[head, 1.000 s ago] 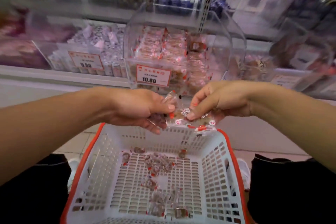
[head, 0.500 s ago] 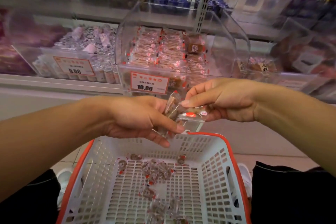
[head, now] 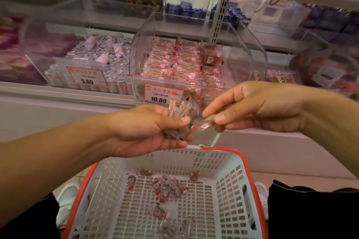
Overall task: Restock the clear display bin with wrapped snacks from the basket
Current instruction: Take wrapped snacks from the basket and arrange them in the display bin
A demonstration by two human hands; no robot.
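Two hands above basket (head: 231, 180), left hand (head: 147, 130) clutching wrapped snacks (head: 180, 111), right hand (head: 258, 106) pinching one

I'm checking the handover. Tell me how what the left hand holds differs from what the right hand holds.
The left hand grips a bunch of wrapped snacks in curled fingers and thumb; the right hand pinches a single wrapped snack at its fingertips. The bunch stands up above the left hand; the single one lies nearly flat. Both are clear-wrapped brown pieces held above the basket.
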